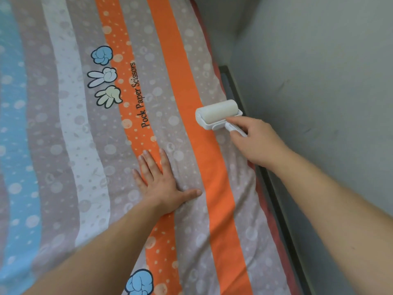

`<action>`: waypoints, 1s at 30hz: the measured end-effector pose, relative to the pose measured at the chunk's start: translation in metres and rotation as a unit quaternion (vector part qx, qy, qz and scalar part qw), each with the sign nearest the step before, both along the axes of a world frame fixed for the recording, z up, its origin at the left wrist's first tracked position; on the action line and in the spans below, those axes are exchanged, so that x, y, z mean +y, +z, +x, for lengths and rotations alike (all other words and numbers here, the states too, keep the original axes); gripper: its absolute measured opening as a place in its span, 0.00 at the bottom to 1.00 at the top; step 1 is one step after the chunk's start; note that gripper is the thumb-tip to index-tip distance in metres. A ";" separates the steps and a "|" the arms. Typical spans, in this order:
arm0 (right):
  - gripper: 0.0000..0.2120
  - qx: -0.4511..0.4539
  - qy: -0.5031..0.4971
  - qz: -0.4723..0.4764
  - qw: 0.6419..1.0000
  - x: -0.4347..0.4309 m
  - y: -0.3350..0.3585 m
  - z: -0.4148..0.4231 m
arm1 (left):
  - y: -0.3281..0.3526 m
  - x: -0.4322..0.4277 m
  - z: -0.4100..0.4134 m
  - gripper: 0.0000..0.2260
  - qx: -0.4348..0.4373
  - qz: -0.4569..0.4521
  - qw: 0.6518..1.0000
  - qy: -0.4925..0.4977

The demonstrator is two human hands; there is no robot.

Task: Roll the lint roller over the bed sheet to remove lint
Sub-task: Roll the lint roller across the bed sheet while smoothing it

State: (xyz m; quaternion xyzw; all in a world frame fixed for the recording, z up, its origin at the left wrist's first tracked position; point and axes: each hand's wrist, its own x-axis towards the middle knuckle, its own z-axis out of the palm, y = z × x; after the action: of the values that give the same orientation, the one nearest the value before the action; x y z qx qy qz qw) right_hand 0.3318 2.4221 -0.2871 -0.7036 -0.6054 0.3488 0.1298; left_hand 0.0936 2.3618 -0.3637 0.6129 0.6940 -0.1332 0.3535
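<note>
Head view: right hand (258,143) grips lint roller (218,114), probably touching bed sheet (70,128); left hand (160,179) beside it, fingers spread flat

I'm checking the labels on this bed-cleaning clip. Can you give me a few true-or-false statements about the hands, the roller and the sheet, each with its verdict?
1. The right hand holds the lint roller by its handle. True.
2. The left hand is lifted clear of the bed sheet. False: it lies flat on the sheet with fingers spread.
3. The lint roller sits near the sheet's edge on the side by the wall. True.
4. The roller's drum is blue. False: it is white, like its frame.
</note>
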 end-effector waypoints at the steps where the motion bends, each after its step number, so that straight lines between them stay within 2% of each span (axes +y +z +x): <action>1: 0.20 -0.010 -0.003 -0.003 1.000 0.009 -0.009 -0.012 | -0.002 0.001 -0.001 0.70 -0.002 -0.004 1.000 0.000; 6: 0.22 -0.049 -0.015 -0.050 0.997 -0.001 -0.028 -0.024 | -0.008 0.006 -0.004 0.70 -0.016 -0.013 1.000 -0.004; 18: 0.22 -0.088 -0.022 -0.192 0.977 -0.097 0.001 0.028 | 0.011 0.009 -0.004 0.68 -0.014 -0.035 0.999 -0.015; 26: 0.19 -0.245 0.083 -0.257 0.931 -0.112 0.044 0.041 | 0.008 -0.020 -0.031 0.55 -0.081 0.046 0.992 -0.080; 30: 0.20 -0.307 0.072 -0.229 0.921 -0.120 0.069 0.025 | 0.010 -0.046 -0.041 0.52 -0.104 0.059 0.986 -0.120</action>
State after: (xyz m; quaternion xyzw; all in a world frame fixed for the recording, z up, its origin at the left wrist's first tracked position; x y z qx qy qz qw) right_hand 0.3571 2.3018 -0.2181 -0.7413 -0.5679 0.2530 -0.2529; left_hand 0.0523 2.3154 -0.3537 0.7218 0.5818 -0.0687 0.3685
